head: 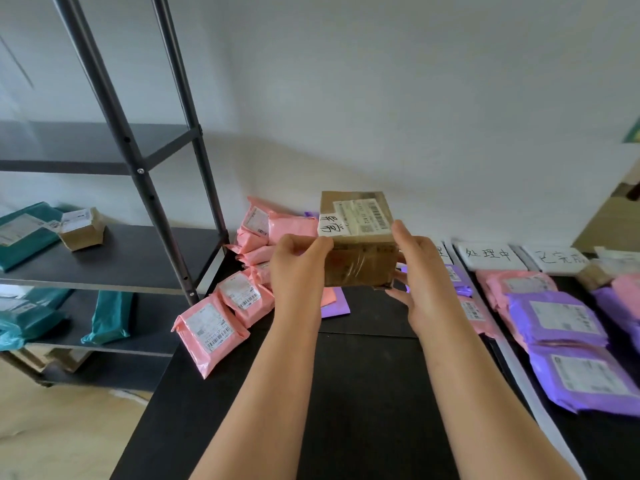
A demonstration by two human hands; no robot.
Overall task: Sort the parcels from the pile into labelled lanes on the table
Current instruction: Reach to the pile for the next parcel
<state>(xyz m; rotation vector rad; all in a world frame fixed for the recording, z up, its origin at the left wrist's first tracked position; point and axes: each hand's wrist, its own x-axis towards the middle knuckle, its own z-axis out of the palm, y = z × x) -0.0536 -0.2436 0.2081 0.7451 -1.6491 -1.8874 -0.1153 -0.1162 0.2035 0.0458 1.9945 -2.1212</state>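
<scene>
Two bare forearms reach forward over the black table (346, 393). Right of the box and nearer than it, purple bags (557, 317) lie in a lane, and a white strip (519, 368) runs along their left side.

The left hand (298, 268) grips the left side of the box (360, 233), with its fingers curled onto the near face. The right hand (420, 271) holds the right side, with the thumb up along the edge and the fingers spread under the bottom corner. The box is brown cardboard wrapped in clear tape, and it is held up above the table without touching it. On its top are a barcode sticker and a white note with handwriting (the characters are too blurred for me to read).

Left of the box lies the pile (242, 296) of pink bags, some of them behind it. Just right of the box, a little farther, white labels (490, 256) with handwritten characters mark the lanes. Far left of the box stands a dark shelf (138, 251) with teal bags (107, 317) on it.
</scene>
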